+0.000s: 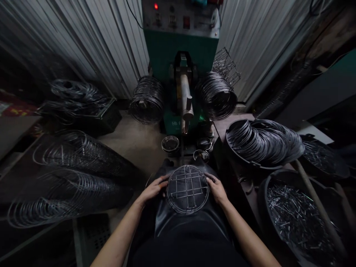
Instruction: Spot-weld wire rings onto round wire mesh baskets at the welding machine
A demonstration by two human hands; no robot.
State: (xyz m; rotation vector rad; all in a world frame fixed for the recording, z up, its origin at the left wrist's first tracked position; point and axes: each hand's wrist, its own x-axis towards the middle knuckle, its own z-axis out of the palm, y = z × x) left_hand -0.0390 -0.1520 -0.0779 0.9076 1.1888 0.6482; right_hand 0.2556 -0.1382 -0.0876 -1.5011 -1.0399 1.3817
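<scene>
A round wire rack, a ring with crossed wires inside it, is held above my lap. My left hand grips its left rim, with the fingers closed on the wire. At the opposite rim, my right hand holds the same rack, thumb and fingers pressed to the edge. Beneath it lies a dark apron. Just beyond the rack stands a green machine with a metal arm pointing down toward me. The arm's tip is apart from the rack.
Wire ring bundles hang left and right of the arm. A basin of wire rings and a tub of short wire pieces stand right. Small bowls sit below the arm. Long stacks of rings lie left.
</scene>
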